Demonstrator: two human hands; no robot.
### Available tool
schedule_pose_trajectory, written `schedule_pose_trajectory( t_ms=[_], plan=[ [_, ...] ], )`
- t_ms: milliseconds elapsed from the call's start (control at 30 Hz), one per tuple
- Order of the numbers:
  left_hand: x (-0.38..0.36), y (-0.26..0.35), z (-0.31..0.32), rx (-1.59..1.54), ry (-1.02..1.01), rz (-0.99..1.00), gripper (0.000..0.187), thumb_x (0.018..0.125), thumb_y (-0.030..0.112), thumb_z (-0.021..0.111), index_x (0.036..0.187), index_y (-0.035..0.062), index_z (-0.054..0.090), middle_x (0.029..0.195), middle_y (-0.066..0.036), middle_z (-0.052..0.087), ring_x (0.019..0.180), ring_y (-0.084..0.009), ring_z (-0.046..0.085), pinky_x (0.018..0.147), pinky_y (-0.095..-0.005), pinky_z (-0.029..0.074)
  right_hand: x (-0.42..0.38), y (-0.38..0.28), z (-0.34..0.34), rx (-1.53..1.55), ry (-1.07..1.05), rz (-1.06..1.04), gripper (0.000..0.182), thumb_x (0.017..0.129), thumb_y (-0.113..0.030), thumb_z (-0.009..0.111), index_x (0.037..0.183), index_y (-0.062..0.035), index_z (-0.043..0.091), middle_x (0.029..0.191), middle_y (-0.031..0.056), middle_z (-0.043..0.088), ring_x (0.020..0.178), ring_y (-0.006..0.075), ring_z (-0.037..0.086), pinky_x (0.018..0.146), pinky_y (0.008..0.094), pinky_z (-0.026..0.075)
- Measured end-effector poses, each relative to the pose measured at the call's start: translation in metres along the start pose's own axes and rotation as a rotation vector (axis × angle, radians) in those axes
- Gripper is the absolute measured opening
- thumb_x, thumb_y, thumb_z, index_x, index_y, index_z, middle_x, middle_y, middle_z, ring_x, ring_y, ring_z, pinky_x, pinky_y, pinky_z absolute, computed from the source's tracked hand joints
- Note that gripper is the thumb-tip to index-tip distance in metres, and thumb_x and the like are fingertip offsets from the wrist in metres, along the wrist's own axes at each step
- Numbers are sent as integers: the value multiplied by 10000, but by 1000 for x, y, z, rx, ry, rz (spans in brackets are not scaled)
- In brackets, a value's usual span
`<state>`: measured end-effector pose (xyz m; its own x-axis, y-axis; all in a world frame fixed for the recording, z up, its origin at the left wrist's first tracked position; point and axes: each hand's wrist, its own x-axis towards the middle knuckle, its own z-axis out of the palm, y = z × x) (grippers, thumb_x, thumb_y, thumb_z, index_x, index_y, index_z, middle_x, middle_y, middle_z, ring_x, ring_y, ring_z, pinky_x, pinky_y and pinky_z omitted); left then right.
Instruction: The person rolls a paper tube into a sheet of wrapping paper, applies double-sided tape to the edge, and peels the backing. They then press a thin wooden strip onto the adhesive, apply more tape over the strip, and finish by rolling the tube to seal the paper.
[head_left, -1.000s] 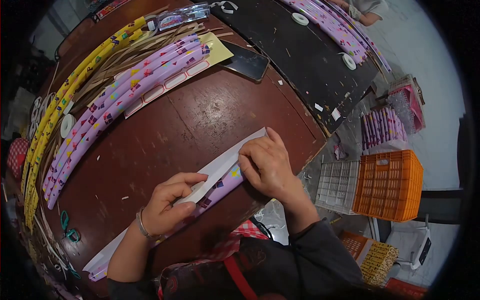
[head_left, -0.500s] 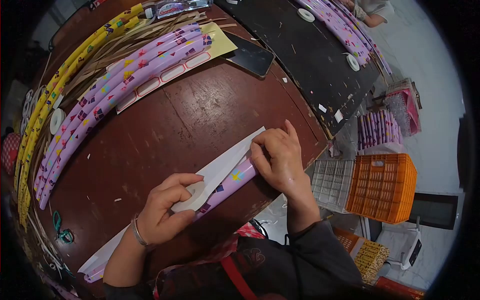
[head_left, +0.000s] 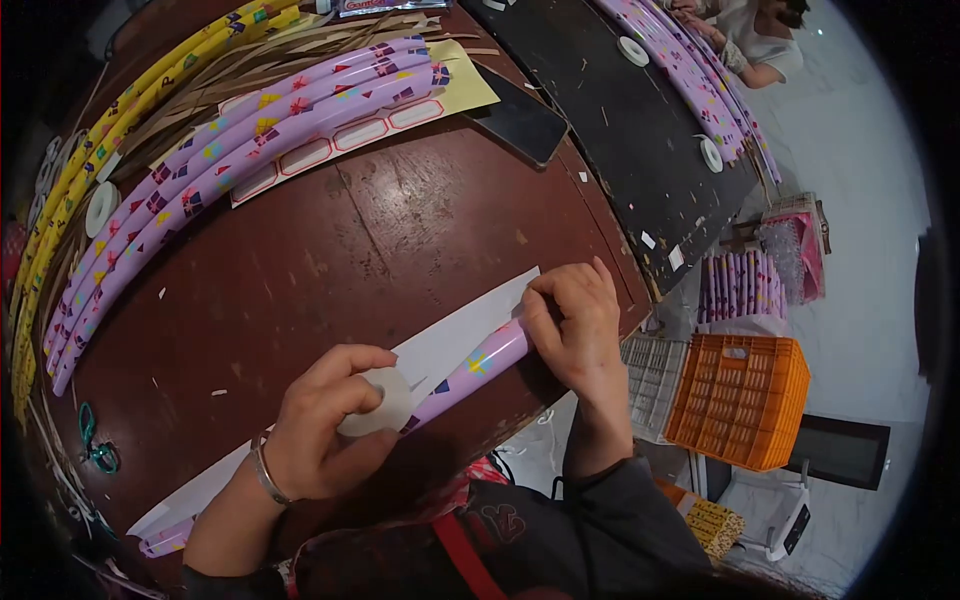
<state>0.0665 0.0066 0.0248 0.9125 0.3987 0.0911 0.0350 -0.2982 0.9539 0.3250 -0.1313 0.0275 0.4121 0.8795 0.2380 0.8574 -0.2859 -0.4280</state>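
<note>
Across the front of the brown table lies a roll of purple patterned wrapping paper (head_left: 475, 370), its loose edge turned to show the white underside (head_left: 455, 328). My left hand (head_left: 322, 425) is closed around a roll of white tape (head_left: 392, 400), fingers and thumb gripping it just above the paper. My right hand (head_left: 580, 325) is at the paper's right end, thumb and forefinger curled onto it and the little finger raised. The roll's left end (head_left: 165, 538) sticks out beyond my left forearm.
Finished-looking purple rolls (head_left: 230, 165) and yellow rolls (head_left: 130, 110) lie at the back left, beside a tape roll (head_left: 102, 208) and a black phone (head_left: 520, 120). Green-handled scissors (head_left: 98, 450) rest at left. An orange crate (head_left: 740, 400) stands right. Another person (head_left: 755, 50) works at the black table.
The white flap lies wider open beside the roll, and the tape roll has turned to face up more in my left hand. The whole view has shifted slightly.
</note>
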Motion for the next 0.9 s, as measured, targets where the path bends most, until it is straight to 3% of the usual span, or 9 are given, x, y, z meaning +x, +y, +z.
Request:
schedule_pose_trajectory(
  t_ms=[267, 467, 533, 733, 900],
  plan=[
    [1, -1, 3, 219, 146, 51, 289, 693, 132, 812, 805, 46, 559, 1121, -220, 617, 931, -376, 654, 764, -394, 536, 5, 11, -3, -14, 8, 31, 80, 839, -134, 664, 852, -55, 671, 859, 91, 660, 902, 302, 630, 1013, 546, 399],
    [1, -4, 3, 197, 149, 55, 266, 688, 123, 788, 807, 45, 563, 1116, -244, 612, 929, -393, 650, 763, -412, 535, 10, 13, -5, -15, 1, 33, 69, 831, -113, 664, 834, -43, 662, 818, 104, 656, 819, 316, 623, 879, 461, 448],
    [0, -10, 6, 146, 232, 96, 256, 684, 110, 775, 800, 31, 561, 1114, -250, 610, 929, -392, 653, 761, -409, 535, 10, 13, -5, 6, 3, 26, 60, 824, -102, 664, 823, -43, 659, 800, 108, 653, 787, 314, 616, 815, 440, 445],
    [1, -3, 2, 247, 309, -36, 273, 670, 109, 790, 777, 12, 558, 1113, -254, 607, 938, -390, 653, 782, -413, 531, 13, 13, -5, -77, -9, -11, 57, 818, -98, 664, 810, -43, 651, 790, 111, 647, 777, 309, 616, 814, 432, 449],
    [-1, -5, 3, 301, 320, -16, 296, 635, 130, 811, 743, 38, 551, 1080, -225, 626, 896, -376, 647, 753, -414, 523, 14, 13, -6, -69, -5, -2, 60, 816, -98, 666, 808, -41, 649, 788, 113, 646, 778, 315, 617, 811, 434, 452]
  ],
)
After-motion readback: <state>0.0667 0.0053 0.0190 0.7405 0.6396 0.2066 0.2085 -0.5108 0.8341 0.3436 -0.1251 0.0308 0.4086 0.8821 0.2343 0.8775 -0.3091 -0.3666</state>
